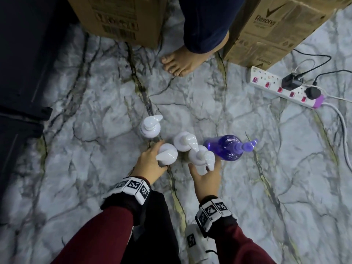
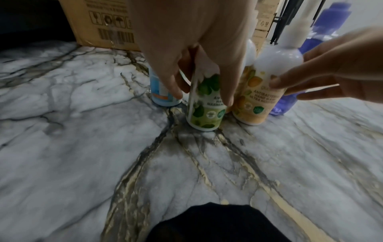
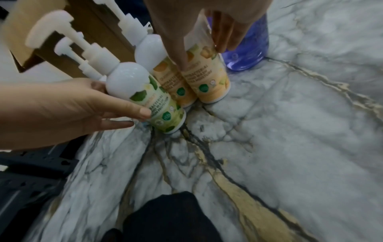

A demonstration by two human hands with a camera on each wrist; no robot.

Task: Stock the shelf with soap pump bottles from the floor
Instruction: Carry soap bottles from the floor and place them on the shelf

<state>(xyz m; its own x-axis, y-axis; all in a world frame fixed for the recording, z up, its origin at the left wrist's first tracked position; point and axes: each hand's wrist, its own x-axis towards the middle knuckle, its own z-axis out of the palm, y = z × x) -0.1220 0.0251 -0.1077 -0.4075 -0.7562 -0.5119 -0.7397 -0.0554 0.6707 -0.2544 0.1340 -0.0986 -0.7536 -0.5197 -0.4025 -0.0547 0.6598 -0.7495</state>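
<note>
Several pump bottles stand close together on the marble floor (image 1: 99,115). My left hand (image 1: 152,159) (image 2: 202,98) grips the green-label white bottle (image 1: 167,153) (image 2: 207,117) (image 3: 159,104), fingers and thumb curled round its body, its base on the floor. My right hand (image 1: 204,174) (image 3: 204,57) holds an orange-label white bottle (image 1: 200,156) (image 3: 209,88) (image 2: 254,98) the same way. Between them stands a second orange-label bottle (image 1: 182,141) (image 3: 174,85). A blue-label bottle (image 1: 150,127) (image 2: 159,96) stands further back, and a purple bottle (image 1: 226,147) (image 3: 248,55) to the right.
Two cardboard boxes (image 1: 122,18) (image 1: 276,29) stand at the far side, with another person's bare foot (image 1: 181,63) between them. A white power strip (image 1: 282,88) with plugs and trailing cables lies at the right. The dark shelf unit (image 1: 24,73) fills the left edge.
</note>
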